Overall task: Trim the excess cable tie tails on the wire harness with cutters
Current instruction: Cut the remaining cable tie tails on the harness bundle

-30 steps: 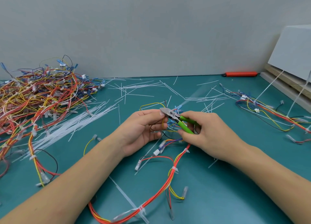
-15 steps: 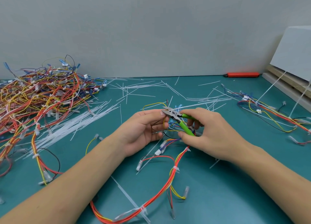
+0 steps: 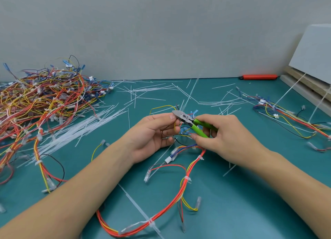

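left hand (image 3: 152, 134) — holds wire harness (image 3: 186, 183) | right hand (image 3: 223, 136) — grips cutters (image 3: 192, 123)

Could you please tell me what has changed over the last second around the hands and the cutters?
Very little. The right hand still grips the green-handled cutters, and the left hand still holds the wire harness at the cutter tip. A blurred white cable tie tail now shows behind the cutters. The harness pile is unchanged.

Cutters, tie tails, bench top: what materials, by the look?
Cutters: head is dull grey, likely steel, with a stamped mark; handles are glossy green, probably plastic or rubber sleeves. Tie tails: thin, translucent white strips, likely nylon. Bench top: matte teal, even, seamless, looks like a rubber or vinyl mat, though I can't be sure.
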`<state>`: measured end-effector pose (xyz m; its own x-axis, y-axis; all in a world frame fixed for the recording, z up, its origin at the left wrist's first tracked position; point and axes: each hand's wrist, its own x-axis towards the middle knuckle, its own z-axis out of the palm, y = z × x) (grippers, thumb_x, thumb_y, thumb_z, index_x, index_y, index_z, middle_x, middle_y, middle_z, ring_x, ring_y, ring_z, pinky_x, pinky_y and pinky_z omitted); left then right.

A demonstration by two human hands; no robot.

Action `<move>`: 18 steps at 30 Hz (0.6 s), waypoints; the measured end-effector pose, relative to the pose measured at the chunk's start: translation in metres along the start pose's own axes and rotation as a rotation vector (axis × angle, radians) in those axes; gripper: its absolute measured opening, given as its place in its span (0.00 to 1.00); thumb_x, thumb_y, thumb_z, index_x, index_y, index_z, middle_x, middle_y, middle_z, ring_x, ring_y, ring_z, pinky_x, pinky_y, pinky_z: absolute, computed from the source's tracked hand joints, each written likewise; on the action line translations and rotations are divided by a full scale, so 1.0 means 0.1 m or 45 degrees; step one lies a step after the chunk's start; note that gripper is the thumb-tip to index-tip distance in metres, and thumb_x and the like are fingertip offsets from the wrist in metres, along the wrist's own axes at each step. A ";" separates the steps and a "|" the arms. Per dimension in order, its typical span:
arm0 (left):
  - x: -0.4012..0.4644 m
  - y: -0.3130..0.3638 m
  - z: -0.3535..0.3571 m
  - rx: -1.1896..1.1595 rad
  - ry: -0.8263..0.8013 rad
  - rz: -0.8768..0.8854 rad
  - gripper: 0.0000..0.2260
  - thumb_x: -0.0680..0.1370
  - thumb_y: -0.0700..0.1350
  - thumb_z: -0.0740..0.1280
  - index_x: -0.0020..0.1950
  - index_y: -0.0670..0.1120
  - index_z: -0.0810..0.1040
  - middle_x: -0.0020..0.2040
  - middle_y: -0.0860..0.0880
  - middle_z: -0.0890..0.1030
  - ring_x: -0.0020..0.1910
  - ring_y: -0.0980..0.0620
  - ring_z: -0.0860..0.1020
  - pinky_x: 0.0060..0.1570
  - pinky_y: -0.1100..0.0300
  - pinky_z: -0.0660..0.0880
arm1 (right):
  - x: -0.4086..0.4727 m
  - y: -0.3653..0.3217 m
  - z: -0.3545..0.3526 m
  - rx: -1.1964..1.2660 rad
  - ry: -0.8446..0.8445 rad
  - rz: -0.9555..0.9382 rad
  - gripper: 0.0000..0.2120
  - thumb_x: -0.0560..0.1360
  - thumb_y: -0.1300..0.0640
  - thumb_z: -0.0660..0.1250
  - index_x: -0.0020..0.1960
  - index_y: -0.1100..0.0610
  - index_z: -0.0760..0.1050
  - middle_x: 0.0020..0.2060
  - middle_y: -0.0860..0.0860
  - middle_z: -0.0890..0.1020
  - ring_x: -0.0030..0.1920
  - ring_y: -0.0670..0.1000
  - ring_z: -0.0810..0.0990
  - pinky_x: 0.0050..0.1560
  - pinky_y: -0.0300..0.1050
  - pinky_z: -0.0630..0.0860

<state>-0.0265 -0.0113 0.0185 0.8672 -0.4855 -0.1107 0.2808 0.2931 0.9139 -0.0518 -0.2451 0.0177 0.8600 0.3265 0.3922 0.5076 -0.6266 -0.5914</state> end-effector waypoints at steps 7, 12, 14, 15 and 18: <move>0.01 0.00 0.02 -0.098 0.131 0.013 0.04 0.76 0.46 0.73 0.48 0.47 0.85 0.43 0.51 0.84 0.40 0.56 0.82 0.37 0.63 0.77 | 0.05 -0.02 -0.03 0.314 0.139 0.304 0.05 0.76 0.50 0.75 0.48 0.50 0.82 0.40 0.54 0.84 0.41 0.57 0.81 0.46 0.52 0.79; 0.02 0.03 0.02 -0.049 0.300 0.081 0.07 0.80 0.44 0.70 0.55 0.44 0.85 0.41 0.49 0.82 0.39 0.52 0.83 0.35 0.60 0.78 | 0.10 0.07 -0.09 0.683 0.237 0.599 0.04 0.77 0.50 0.75 0.45 0.50 0.84 0.33 0.47 0.81 0.31 0.47 0.75 0.35 0.44 0.73; 0.00 0.04 0.05 0.209 0.351 0.159 0.08 0.78 0.47 0.70 0.51 0.45 0.86 0.40 0.49 0.80 0.39 0.52 0.82 0.35 0.60 0.77 | 0.11 0.09 -0.11 0.752 0.276 0.696 0.06 0.76 0.49 0.75 0.45 0.51 0.84 0.34 0.49 0.80 0.31 0.48 0.75 0.34 0.43 0.73; -0.02 0.05 0.08 0.407 0.370 0.215 0.10 0.76 0.51 0.71 0.47 0.45 0.86 0.39 0.48 0.80 0.38 0.52 0.80 0.35 0.59 0.76 | 0.12 0.12 -0.13 0.684 0.297 0.712 0.08 0.76 0.48 0.75 0.46 0.52 0.84 0.35 0.50 0.80 0.32 0.48 0.75 0.37 0.44 0.74; -0.11 0.05 0.19 1.104 0.325 0.466 0.16 0.76 0.56 0.71 0.37 0.43 0.78 0.33 0.46 0.77 0.33 0.55 0.72 0.37 0.60 0.69 | 0.12 0.23 -0.22 0.094 0.301 0.689 0.10 0.71 0.45 0.75 0.44 0.51 0.80 0.34 0.47 0.81 0.35 0.48 0.78 0.39 0.44 0.73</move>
<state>-0.0421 -0.0198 0.0317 0.9323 -0.2621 0.2491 -0.3351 -0.3674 0.8676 -0.0307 -0.2707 0.0242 0.9667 -0.1973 0.1628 0.0100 -0.6066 -0.7949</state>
